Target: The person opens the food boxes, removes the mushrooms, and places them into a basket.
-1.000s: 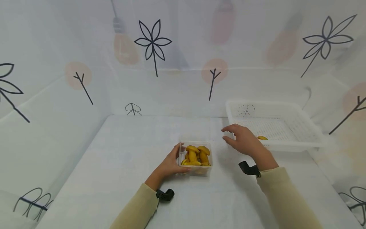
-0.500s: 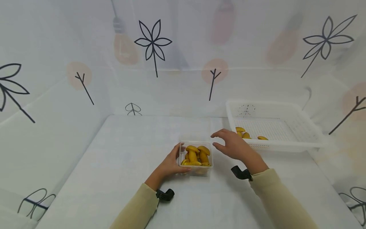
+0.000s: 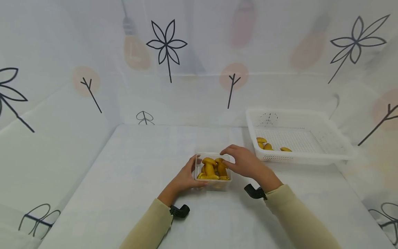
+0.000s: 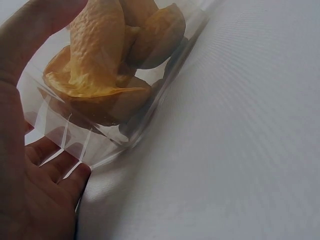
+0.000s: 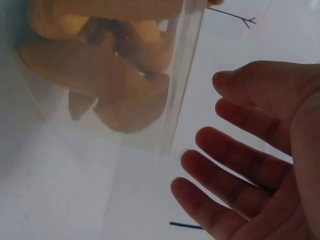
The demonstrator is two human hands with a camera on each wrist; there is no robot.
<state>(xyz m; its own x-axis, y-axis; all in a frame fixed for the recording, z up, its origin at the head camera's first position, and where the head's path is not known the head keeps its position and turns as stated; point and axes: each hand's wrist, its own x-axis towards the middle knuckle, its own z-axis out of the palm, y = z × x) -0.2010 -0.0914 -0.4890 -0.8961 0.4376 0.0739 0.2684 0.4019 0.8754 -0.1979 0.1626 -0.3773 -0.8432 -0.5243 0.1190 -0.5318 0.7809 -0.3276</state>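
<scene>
Steadying the clear square thin-plastic tub (image 3: 217, 186) on the white tabletop (image 3: 146, 159), our L hand (image 3: 184, 177) grips it; R hand (image 3: 244, 163) hovers by its R rim, empty, fingers parted. Tub's prob. light, bendy, slick; best held gently by opp. walls. Yellow mushroom-shaped pieces (image 3: 209, 167) inside look firm

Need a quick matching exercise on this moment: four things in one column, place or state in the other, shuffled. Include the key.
Column 1
1. left hand
2. right hand
3. box
4. basket

Column 2
A. white and perforated, at the back right
B. holds nothing, fingers by the box's right side
C. clear, with yellow mushrooms piled inside, between the hands
D. grips the box

Pairs: 1-D, 2-B, 3-C, 4-A
</scene>
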